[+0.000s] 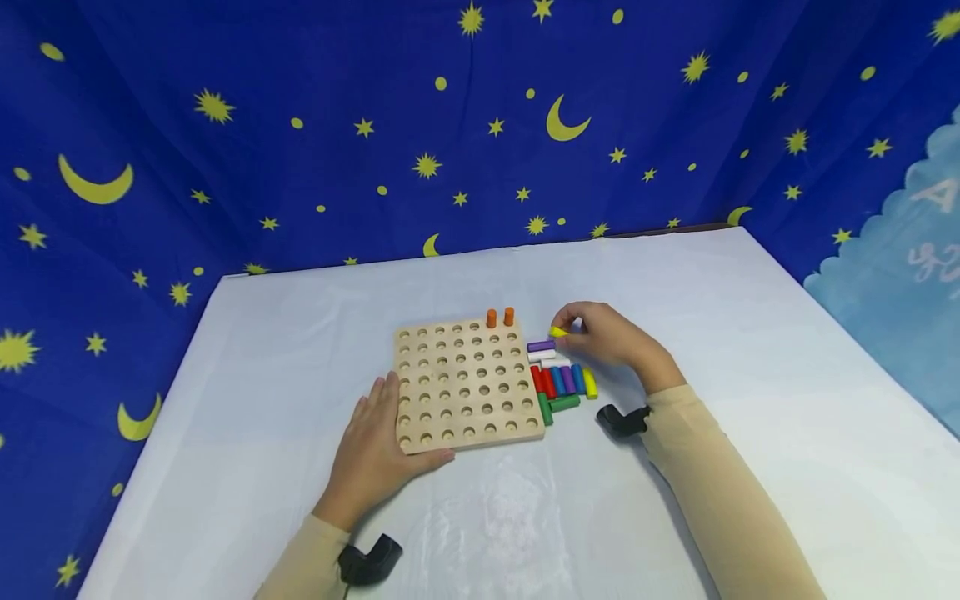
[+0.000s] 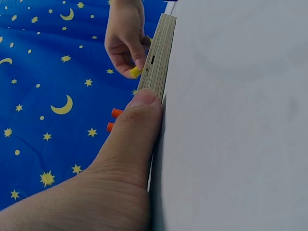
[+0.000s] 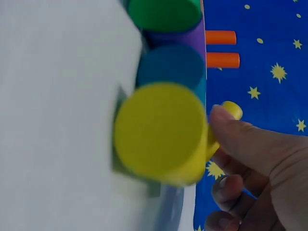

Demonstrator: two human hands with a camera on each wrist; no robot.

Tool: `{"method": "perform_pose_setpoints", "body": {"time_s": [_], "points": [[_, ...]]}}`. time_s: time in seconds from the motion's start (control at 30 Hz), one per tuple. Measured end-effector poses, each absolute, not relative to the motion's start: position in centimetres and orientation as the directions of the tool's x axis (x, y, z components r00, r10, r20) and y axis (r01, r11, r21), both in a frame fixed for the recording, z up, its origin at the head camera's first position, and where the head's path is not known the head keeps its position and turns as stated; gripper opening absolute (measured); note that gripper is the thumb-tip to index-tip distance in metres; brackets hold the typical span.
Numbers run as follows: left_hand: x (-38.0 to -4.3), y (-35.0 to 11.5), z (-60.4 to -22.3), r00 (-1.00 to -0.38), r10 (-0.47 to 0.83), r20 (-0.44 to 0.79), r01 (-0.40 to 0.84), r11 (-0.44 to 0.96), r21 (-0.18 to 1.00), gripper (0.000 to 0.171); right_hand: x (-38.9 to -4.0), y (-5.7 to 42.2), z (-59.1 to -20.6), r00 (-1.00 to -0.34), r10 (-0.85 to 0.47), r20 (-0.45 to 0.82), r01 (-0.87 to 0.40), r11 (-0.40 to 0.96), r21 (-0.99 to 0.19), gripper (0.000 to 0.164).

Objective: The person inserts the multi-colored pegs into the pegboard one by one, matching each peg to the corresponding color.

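Observation:
A wooden board with rows of round holes lies on the white table. My left hand rests against its near left corner, fingers stretched along the left side and thumb along the front edge. Two orange pegs stand upright in holes at the far right corner. Beyond the board's right side, my right hand pinches a yellow peg between thumb and fingers; one end shows past the thumb in the right wrist view. Just below that hand lie a purple peg and white pegs.
Beside the board's right edge lie red pegs, blue pegs, another purple peg, a second yellow peg and green pegs. Black devices sit at both wrists. A blue star-and-moon cloth hangs behind the table.

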State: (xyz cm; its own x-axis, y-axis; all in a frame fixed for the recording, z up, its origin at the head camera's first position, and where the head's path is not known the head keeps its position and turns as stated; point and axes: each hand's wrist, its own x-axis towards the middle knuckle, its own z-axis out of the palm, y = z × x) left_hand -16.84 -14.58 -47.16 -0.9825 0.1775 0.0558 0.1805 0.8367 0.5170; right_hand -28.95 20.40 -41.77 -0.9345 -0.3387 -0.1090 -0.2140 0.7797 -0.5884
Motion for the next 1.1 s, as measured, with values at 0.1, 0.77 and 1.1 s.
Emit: {"method": "perform_pose_setpoints", "body": {"time_s": [0.1, 0.77, 1.1], "points": [[-17.0, -14.7, -47.1, -0.982, 0.180, 0.055, 0.182, 0.835, 0.519, 0.141, -29.2, 19.9, -41.6, -0.941, -0.324, -0.095, -0.198, 0.760, -0.619, 0.014], [-17.2, -14.8, -46.6, -0.981, 0.188, 0.040, 0.181, 0.830, 0.527, 0.141, -29.8, 13.6, -41.0, -0.958, -0.282, 0.048, -0.223, 0.631, -0.743, 0.021], [-17.0, -15.0, -46.8, -0.983, 0.180, 0.025, 0.166, 0.833, 0.528, 0.141, -29.8, 11.9, -41.5, -0.958, -0.285, 0.037, -0.223, 0.658, -0.719, 0.020]]}}
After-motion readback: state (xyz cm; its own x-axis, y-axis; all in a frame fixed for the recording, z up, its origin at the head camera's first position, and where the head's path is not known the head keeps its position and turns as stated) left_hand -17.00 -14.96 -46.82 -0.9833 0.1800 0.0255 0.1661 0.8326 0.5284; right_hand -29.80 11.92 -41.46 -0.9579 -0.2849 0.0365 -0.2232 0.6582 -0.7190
